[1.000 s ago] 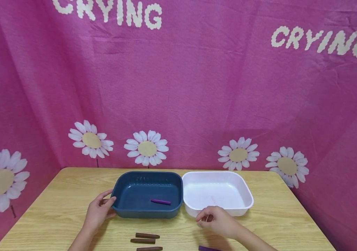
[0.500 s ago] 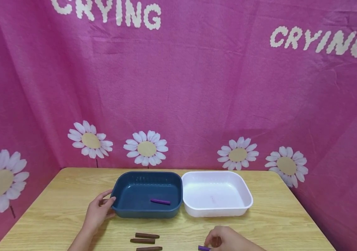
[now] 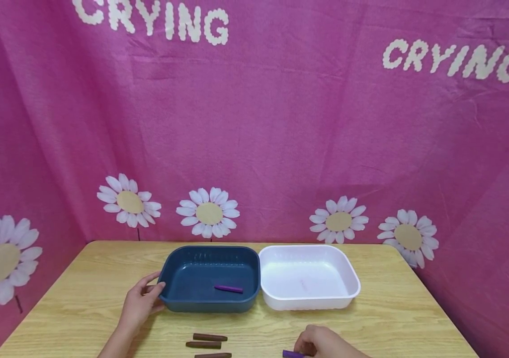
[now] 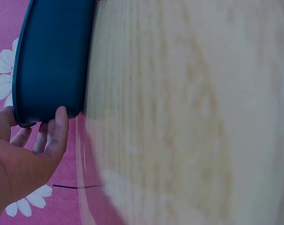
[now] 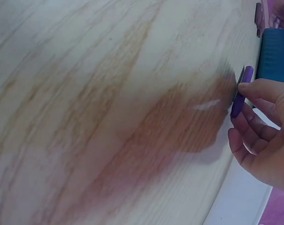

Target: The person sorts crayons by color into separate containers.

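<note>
My right hand [image 3: 323,342] pinches a purple crayon [image 5: 242,93] between thumb and fingers, low over the tabletop at the front. Part of that crayon is hidden by the fingers in the head view. At the left end of a dark blue tray [image 3: 212,307], my left hand [image 3: 140,301] holds its rim and outer wall, thumb near the rim and fingertips against the side [image 4: 62,112]. A second purple crayon [image 3: 228,289] lies inside this tray. Three brown crayons [image 3: 204,344] lie on the table in front of the tray.
A white tray [image 3: 310,303] stands right beside the dark blue one, their ends meeting. Both are on a light wooden table [image 3: 80,298]. Behind and around the table hangs a pink cloth [image 3: 254,124] printed with daisies and lettering.
My right hand has come down and toward me from the front of the white tray to the purple crayon on the table and now pinches it. My left hand has stayed on the dark blue tray.
</note>
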A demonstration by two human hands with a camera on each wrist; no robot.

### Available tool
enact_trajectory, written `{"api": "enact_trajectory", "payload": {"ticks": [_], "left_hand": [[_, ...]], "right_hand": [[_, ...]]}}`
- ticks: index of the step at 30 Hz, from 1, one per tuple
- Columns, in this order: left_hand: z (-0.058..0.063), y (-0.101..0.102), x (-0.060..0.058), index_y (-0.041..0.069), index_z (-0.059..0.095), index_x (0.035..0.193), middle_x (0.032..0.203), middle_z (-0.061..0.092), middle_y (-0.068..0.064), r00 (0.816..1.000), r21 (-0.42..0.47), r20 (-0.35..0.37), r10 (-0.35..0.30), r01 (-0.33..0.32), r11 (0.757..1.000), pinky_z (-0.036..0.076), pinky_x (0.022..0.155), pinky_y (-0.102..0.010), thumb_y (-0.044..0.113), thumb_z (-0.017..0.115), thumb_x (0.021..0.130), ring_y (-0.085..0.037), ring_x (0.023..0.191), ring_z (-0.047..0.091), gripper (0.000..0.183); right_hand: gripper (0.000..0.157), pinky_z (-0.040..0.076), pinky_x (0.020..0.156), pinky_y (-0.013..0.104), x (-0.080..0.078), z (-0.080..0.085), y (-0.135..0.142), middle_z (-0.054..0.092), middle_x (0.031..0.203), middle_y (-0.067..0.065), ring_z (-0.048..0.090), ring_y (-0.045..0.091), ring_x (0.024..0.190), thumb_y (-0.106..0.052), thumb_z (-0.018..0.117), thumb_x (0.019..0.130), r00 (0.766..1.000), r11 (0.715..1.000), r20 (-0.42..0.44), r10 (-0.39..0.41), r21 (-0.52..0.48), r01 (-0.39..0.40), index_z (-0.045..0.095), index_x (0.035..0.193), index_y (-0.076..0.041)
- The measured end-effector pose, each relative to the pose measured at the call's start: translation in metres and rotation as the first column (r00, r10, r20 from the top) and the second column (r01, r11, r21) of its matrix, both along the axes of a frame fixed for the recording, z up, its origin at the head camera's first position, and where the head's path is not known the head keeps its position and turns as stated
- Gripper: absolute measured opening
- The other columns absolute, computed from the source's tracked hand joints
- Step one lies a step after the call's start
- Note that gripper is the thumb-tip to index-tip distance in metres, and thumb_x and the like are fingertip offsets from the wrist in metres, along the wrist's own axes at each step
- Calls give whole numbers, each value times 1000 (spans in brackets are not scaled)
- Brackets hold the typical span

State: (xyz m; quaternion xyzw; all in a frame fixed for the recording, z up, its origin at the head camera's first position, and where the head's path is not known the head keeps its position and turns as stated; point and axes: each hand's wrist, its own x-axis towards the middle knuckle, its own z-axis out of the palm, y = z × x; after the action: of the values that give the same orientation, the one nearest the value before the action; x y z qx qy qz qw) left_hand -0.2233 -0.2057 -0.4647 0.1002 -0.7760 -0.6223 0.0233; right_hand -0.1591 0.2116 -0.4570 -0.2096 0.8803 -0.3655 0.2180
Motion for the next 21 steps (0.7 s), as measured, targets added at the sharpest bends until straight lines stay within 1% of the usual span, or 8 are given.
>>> {"api": "enact_trajectory", "payload": {"ticks": [4,7,9,11,13,16,18,21], "left_hand": [[0,0,0,3,43,137,105,60,-22,1000,2,-6,4,-4,1000,58,65,-31,16,52,95,-12,78,65,44],[1,1,1,2,43,137,105,61,-22,1000,2,-6,7,-7,1000,58,66,-31,15,53,95,-13,78,65,45],[2,1,1,2,43,137,104,61,-21,1000,3,-2,7,-7,1000,58,66,-31,15,53,95,-13,78,66,45],[1,1,1,1,42,137,104,61,-21,1000,4,-4,1,-1,1000,58,66,-32,15,53,95,-13,78,65,46],[1,1,1,2,43,137,104,61,-21,1000,3,-1,2,-2,1000,58,66,-32,16,53,95,-13,78,65,46],[1,1,0,3,43,137,106,60,-22,1000,1,0,4,-4,1000,59,66,-31,16,52,95,-12,78,65,45],[1,0,0,4,43,137,107,60,-22,1000,3,0,6,-6,1000,59,66,-31,16,52,95,-12,78,65,44],[0,0,1,3,43,137,107,60,-23,1000,5,-7,1,-1,1000,59,66,-32,16,52,95,-13,78,65,45]], "right_hand": [[4,43,62,19,-3,6,-1,56,77,-6,50,4,68,-14,70,82,1000,1000,-12,-8,27,9,69,86,-14],[6,44,62,19,-5,11,-3,57,77,-5,50,7,69,-19,70,84,999,999,4,-39,34,39,69,89,-16],[9,45,61,19,-7,14,-4,58,77,-6,51,7,70,-24,70,83,999,999,-2,-48,22,48,69,90,-17],[9,45,61,18,-9,17,-5,58,76,-8,51,6,70,-23,70,83,998,999,-52,-31,12,32,70,91,-17],[8,44,60,17,-12,20,-5,56,75,-10,49,3,69,-18,71,83,989,1000,-146,4,10,-2,70,90,-16],[9,43,60,16,-16,24,-6,55,72,-13,47,-1,68,-10,70,81,957,999,-287,50,18,-46,71,89,-15],[10,43,59,16,-18,27,-7,54,72,-12,46,-1,68,-8,71,80,941,998,-334,57,14,-55,70,89,-14],[11,43,58,16,-22,32,-9,54,73,-10,46,-1,67,-6,71,80,931,999,-362,52,3,-54,70,89,-13]]}}
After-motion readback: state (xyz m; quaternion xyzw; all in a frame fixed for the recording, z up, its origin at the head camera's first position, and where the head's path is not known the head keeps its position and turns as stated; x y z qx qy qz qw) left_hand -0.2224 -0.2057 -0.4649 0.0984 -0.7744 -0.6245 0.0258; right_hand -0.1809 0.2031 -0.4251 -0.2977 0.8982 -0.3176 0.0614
